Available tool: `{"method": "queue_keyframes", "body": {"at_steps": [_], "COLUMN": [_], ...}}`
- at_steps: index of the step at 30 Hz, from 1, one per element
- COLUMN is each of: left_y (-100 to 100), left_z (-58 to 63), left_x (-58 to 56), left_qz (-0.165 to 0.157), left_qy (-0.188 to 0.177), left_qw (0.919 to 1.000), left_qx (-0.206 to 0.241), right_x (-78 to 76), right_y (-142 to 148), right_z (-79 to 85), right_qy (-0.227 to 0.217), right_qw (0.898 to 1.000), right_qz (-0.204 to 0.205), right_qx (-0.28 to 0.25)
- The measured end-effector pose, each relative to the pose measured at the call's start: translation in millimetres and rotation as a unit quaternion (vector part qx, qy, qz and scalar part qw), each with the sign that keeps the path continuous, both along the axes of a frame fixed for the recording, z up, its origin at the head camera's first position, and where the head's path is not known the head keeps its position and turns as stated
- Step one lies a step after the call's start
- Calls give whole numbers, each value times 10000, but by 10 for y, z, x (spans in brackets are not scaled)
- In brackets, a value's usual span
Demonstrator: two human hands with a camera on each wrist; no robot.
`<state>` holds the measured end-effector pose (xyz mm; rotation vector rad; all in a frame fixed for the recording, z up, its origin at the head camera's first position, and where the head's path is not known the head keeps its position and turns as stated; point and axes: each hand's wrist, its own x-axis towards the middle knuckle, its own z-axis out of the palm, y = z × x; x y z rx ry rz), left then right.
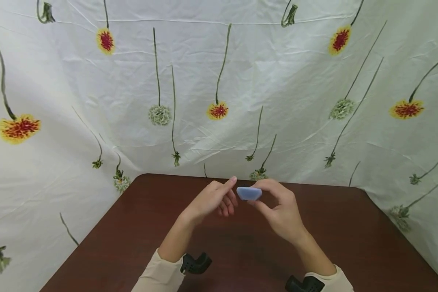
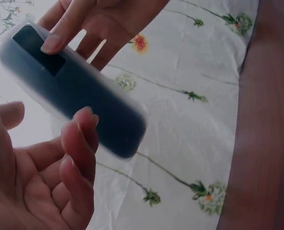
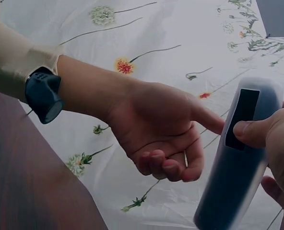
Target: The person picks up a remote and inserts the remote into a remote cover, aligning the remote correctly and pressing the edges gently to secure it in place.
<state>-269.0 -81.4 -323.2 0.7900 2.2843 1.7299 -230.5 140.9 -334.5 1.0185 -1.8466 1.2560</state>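
My right hand [image 1: 284, 213] holds a long, rounded blue case-like object [image 1: 249, 193] above the table, pinched between thumb and fingers. One end of it faces the head camera, so it looks short and pale there. In the left wrist view its long dark-blue face shows, with a black rectangular panel [image 2: 32, 44] near one end; the right thumb rests on that panel. Its exact kind is unclear. Just left of it hovers my left hand [image 1: 217, 199], fingers loosely bent and holding nothing. A small gap separates them in the head view.
A dark reddish-brown table [image 1: 233, 251] with rounded far corners lies below both hands. Behind it and along the sides hangs a white cloth [image 1: 190, 61] printed with flowers. Each wrist wears a black camera mount [image 1: 196, 263] over a cream sleeve [image 1: 160, 273].
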Motion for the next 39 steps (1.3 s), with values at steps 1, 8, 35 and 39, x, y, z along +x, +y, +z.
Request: {"method": "queue_keyframes", "body": {"at_steps": [1, 8, 35, 39], "left_y": [8, 17, 109, 119], "left_z": [2, -4, -57, -85], "left_x": [0, -8, -7, -29], "left_qz": [-135, -467, -131, -78], "left_qy": [-89, -392, -1256, -931], "left_qw": [9999, 9974, 9751, 9802], "left_qx": [-5, 393, 1822, 1744], "right_x": [-4, -13, -34, -48], "right_y": [-2, -7, -12, 11], "right_z": [-6, -34, -169, -196], "right_qy": [141, 505, 796, 631], "right_qw": [9999, 9982, 9915, 9917], "right_qz": [14, -30, -463, -812], "right_qx": [46, 307, 915, 771]}}
